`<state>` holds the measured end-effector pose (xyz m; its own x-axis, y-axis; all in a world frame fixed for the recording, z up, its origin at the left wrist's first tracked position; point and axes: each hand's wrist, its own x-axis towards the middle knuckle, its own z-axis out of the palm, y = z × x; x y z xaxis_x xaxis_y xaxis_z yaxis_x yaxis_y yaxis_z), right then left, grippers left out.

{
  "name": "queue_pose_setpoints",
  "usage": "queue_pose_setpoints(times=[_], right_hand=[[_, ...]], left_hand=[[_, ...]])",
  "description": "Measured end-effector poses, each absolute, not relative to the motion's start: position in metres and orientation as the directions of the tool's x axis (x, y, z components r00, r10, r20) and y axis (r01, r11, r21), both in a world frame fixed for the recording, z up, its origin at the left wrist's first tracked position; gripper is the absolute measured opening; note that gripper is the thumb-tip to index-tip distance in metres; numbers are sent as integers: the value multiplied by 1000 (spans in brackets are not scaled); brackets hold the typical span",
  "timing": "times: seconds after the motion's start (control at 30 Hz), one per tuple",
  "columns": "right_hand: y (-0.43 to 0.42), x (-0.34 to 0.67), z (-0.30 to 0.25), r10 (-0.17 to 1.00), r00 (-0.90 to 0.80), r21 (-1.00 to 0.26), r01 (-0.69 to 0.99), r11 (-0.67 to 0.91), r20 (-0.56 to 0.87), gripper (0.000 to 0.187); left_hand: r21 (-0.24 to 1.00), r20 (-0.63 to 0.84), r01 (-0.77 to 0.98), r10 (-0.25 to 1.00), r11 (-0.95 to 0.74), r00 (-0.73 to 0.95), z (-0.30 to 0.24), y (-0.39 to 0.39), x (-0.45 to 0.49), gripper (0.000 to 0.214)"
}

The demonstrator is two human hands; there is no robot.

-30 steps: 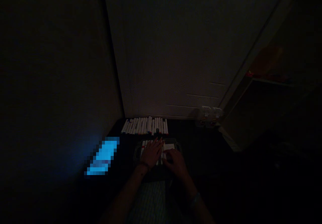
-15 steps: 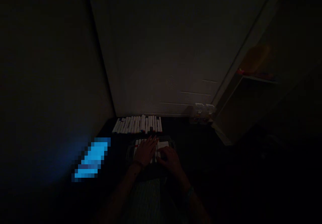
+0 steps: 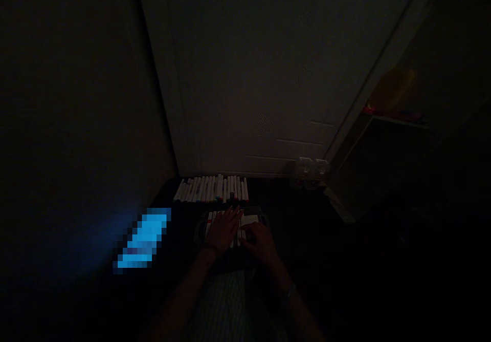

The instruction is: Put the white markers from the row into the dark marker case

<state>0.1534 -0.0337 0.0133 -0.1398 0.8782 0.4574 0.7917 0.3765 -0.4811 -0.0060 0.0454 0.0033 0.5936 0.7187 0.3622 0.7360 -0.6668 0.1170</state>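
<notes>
Although the room was very dark, the head view showed the person's two bare hands close together over a clear case (image 3: 251, 209) on a dark desk (image 3: 299, 214). White markers (image 3: 209, 222) lay side by side in the case, pointing away from the person, and a red patch showed on those near its left end.

The left hand (image 3: 223, 229) was spread palm down across these markers, its fingers straight and a little apart, with a dark band at its wrist. The right hand (image 3: 259, 237) was just beside it, over the right part of the case; its fingers were bent and narrowed, with thumb and forefinger at the markers next to the left hand's fingertips. Whether they gripped one could not be told in the gloom.

Beyond the case, a row of white markers (image 3: 209, 189) lay near the foot of the wall (image 3: 230, 101), some with coloured ends. To the left of the case was a bright blue, pixelated patch (image 3: 146, 237). Clear containers (image 3: 310, 172) stood by the wall at the back right, and farther right a yellowish thing (image 3: 393, 88), too dim to identify, rested on a ledge (image 3: 399, 122).
</notes>
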Motion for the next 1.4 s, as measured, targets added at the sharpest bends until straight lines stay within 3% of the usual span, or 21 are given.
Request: queue_pose_setpoints(times=[0.23, 0.8, 1.4], right_hand=[[-34, 153, 16, 876, -133, -459, 809, 367, 464, 18], [-32, 158, 5, 883, -107, -551, 746, 375, 456, 32], [-33, 157, 10, 924, -83, -624, 714, 317, 374, 27]], left_hand=[[140, 371, 736, 724, -662, 581, 4, 44, -6, 44], [148, 363, 743, 735, -653, 573, 5, 40, -6, 43], [189, 314, 756, 768, -626, 557, 15, 33, -5, 44]])
